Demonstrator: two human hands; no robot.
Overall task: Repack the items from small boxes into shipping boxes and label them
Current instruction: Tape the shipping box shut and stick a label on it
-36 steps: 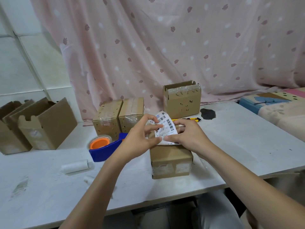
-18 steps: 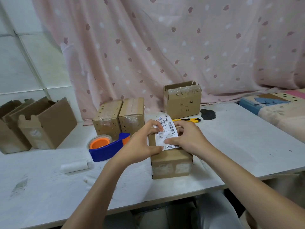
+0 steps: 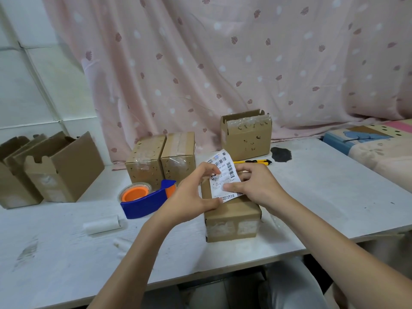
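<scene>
A sealed cardboard shipping box stands near the front edge of the white table. On its top lies the lower part of a white shipping label with barcodes, while the label's upper end still curls up off the box. My left hand pinches the label's left edge between forefinger and thumb. My right hand holds the right side, its thumb flat on the label's face and its fingers curled behind.
A blue tape dispenser with an orange core sits left of the box. Two taped boxes and an open box stand behind, with a yellow utility knife between. Open empty boxes stand far left, a white paper roll lies in front.
Both hands have lowered the label from just above the box down onto its top. The right thumb has moved onto the label's face.
</scene>
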